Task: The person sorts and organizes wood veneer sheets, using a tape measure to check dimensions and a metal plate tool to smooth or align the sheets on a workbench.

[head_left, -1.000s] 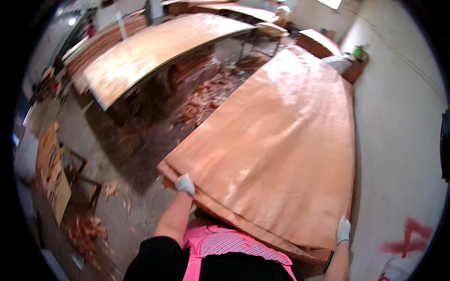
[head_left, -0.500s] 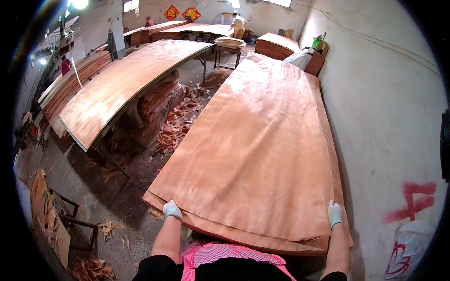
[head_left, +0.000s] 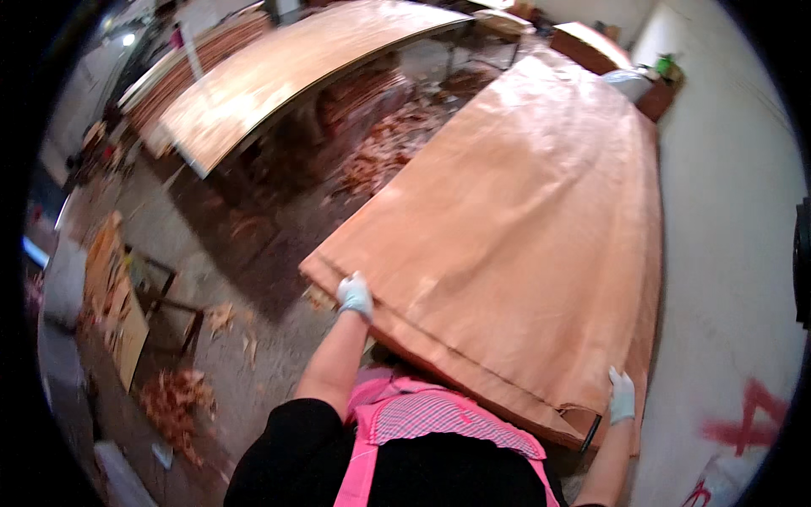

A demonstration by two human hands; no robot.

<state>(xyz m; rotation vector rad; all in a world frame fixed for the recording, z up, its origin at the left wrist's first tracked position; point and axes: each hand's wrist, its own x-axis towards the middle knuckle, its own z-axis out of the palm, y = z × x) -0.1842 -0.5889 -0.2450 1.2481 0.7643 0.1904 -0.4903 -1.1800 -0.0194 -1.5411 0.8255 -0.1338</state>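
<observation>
A large thin sheet of reddish wood veneer lies on top of a broad stack of similar veneer sheets. Its surface is gently rippled, and its near edge sits a little back from the stack's edge. My left hand, in a pale glove, is closed on the sheet's near edge toward the left corner. At the near right corner my right hand, also gloved, grips the sheet's right side. By that corner a short dark rod-like thing shows below a folded or torn bit of veneer.
A pale wall runs close along the right. To the left stands a long table topped with a lighter veneer sheet. Veneer scraps litter the floor between. A leaning board and more scraps are at the lower left.
My view has tilted downward and turned left, so the stack appears farther right. Both hands remain at the sheet's near corners. The dark rod-like thing now shows by the right corner.
</observation>
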